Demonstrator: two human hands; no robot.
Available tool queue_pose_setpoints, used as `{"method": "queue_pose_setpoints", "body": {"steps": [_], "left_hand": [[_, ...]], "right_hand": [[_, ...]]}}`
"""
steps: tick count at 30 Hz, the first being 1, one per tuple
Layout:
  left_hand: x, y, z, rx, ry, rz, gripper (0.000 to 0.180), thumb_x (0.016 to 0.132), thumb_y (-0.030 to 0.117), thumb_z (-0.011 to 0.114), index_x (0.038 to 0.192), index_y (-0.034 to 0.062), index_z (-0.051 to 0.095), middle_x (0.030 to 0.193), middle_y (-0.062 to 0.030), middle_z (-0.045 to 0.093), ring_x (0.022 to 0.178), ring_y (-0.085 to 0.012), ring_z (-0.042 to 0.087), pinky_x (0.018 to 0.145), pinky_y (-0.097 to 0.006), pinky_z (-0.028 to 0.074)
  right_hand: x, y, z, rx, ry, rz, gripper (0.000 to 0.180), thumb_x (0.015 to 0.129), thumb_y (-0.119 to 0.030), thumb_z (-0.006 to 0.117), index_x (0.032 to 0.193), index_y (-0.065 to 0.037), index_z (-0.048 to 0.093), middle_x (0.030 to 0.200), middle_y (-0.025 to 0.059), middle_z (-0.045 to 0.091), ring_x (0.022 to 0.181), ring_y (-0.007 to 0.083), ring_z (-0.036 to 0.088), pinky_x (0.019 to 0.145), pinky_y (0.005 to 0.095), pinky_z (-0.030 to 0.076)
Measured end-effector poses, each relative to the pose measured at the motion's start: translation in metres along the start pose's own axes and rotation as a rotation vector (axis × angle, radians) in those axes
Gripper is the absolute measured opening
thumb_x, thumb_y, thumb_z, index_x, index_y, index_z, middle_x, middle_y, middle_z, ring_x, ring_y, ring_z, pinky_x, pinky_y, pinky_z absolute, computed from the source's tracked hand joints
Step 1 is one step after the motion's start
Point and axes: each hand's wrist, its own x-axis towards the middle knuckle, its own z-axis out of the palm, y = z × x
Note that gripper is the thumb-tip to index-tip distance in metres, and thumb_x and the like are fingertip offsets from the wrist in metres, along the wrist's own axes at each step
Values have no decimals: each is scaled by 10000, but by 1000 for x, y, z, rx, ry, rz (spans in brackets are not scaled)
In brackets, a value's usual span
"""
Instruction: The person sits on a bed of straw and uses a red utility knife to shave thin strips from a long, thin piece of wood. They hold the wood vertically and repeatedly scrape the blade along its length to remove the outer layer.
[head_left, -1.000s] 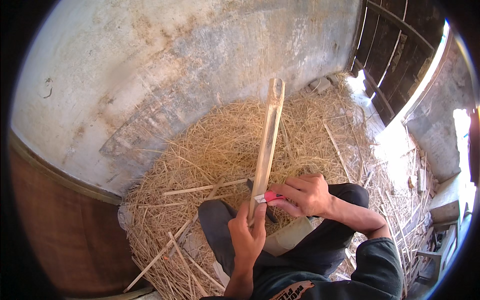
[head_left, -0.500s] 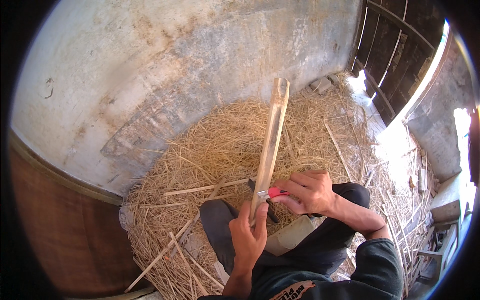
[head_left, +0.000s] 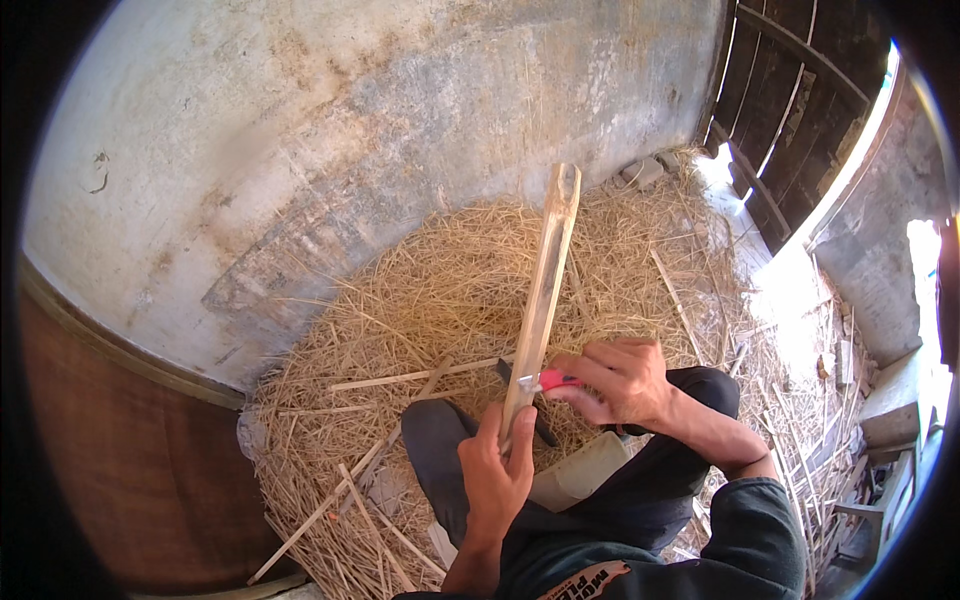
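Observation:
My left hand (head_left: 496,468) is closed round the near end of a long split bamboo piece (head_left: 544,290), pale at the edges and hollow along its face. The bamboo points up and away from me, its far end close to the wall. My right hand (head_left: 622,385) grips a red utility knife (head_left: 556,380), and its short blade touches the bamboo a little above my left fingers. Behind the bamboo's lower part shows a dark flat object (head_left: 505,370), mostly hidden. A pale greenish, curved item (head_left: 580,470) lies across my lap.
Straw (head_left: 440,290) covers the floor around my crossed legs, with loose bamboo strips (head_left: 310,525) at the left. A stained wall (head_left: 400,120) rises ahead, and a brown panel (head_left: 130,440) stands at left. Stones (head_left: 642,172) sit by the wall, near a dark wooden door (head_left: 780,110).
The knife has shifted slightly up along the bamboo. The bamboo's far end has dipped and turned a little; my left hand keeps nearly the same place.

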Motion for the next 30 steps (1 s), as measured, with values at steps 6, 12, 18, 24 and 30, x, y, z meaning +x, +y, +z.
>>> {"method": "queue_pose_setpoints", "body": {"steps": [6,12,18,24,30], "left_hand": [[-8,-5,-2,4,-10,-17,320,1104,293,643,1008,-10,675,626,-30,572,566,-62,525,512,-296,406],[-11,-6,-2,-7,-19,-27,325,1097,289,655,967,-8,669,602,-24,554,554,-63,518,505,-298,412],[-21,-13,-4,-64,-138,-77,324,1089,276,668,927,-5,667,598,-16,554,547,-45,509,495,-279,391],[-28,-26,-3,-180,-151,-102,312,1102,262,650,924,5,655,634,25,542,547,-20,459,478,-260,336],[-20,-27,-6,-396,-278,-319,313,1125,303,602,948,45,606,644,53,475,510,-27,422,450,-241,366]], "right_hand": [[1,10,1,-1,-2,46,284,860,-368,868,1050,-166,806,694,1,595,514,203,616,446,361,456],[0,21,-4,-25,4,131,259,876,-292,867,1041,-103,808,769,44,700,584,215,683,517,342,517],[8,59,-16,-39,240,331,261,923,-271,856,1063,-54,821,897,124,804,682,237,779,584,345,580],[11,56,-20,98,159,330,286,983,-292,798,1049,-13,797,804,85,758,607,188,700,563,331,524],[2,73,-23,1259,-154,904,478,1107,-467,586,1176,-10,706,717,-46,510,550,48,355,511,250,288]]}}
